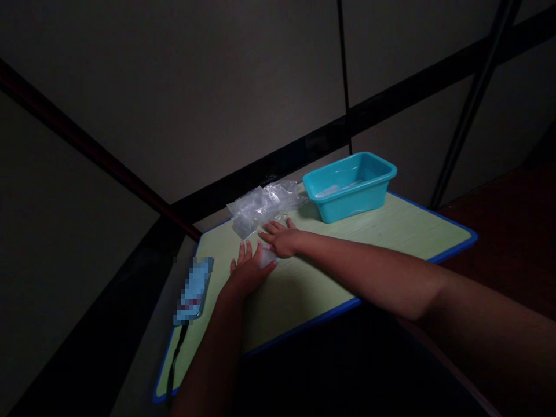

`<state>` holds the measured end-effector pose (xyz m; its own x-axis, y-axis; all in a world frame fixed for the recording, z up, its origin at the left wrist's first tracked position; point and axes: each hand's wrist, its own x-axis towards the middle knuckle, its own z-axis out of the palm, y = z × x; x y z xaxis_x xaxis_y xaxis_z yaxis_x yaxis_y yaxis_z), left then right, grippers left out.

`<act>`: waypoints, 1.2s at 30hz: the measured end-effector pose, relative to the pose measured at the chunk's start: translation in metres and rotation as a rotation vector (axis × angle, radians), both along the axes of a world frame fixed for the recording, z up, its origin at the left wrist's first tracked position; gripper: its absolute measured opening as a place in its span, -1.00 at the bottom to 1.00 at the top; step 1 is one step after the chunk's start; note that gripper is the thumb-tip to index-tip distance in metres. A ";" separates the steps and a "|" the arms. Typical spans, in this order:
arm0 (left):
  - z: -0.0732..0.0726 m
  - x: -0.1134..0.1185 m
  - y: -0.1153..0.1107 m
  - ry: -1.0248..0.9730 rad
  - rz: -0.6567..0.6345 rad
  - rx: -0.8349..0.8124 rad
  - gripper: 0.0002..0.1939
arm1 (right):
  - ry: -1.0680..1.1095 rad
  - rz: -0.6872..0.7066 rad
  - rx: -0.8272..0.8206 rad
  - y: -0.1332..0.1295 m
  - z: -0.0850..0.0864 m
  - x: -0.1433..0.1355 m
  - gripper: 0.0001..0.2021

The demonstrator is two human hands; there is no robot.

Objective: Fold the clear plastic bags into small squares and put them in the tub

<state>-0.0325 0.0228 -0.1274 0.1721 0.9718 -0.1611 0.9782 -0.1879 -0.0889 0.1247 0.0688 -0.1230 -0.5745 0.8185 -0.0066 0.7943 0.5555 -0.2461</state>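
Both hands rest on the pale green tabletop, near its middle. My left hand (247, 271) lies low with its fingers spread and its thumb beside a small, whitish, see-through piece (267, 256), perhaps thin plastic. Close by on the right, my right hand (281, 238) is laid flat, fingers stretched out and apart, its edge over part of that piece. Just beyond the fingertips, crumpled clear plastic bags (264, 205) are spread along the far edge. How much of the small piece lies under the hands is hidden.
A turquoise plastic basin (354, 202) with some clear or whitish pieces in it stands at the back right. On the left edge lies a flat, light blue, pixelated object (194, 292) with a dark strap (174, 353). The table (425, 231) has a blue rim and meets a panelled wall (260, 87).
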 end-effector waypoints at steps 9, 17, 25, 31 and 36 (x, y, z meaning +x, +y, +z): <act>0.003 0.000 -0.001 -0.021 0.047 -0.043 -0.11 | -0.111 -0.088 -0.171 0.007 -0.002 -0.001 -0.38; 0.003 -0.008 0.003 -0.064 0.071 0.048 -0.15 | -0.142 -0.089 -0.180 0.006 -0.003 -0.001 -0.39; 0.010 -0.007 0.002 -0.124 0.129 0.157 -0.23 | -0.095 -0.056 -0.162 0.002 0.004 0.003 -0.43; 0.004 -0.004 -0.001 -0.068 0.045 0.035 -0.18 | -0.013 0.017 -0.123 -0.001 0.007 0.005 -0.48; 0.002 -0.006 0.002 -0.075 0.035 0.006 -0.15 | -0.074 0.073 -0.141 -0.004 0.005 0.002 -0.45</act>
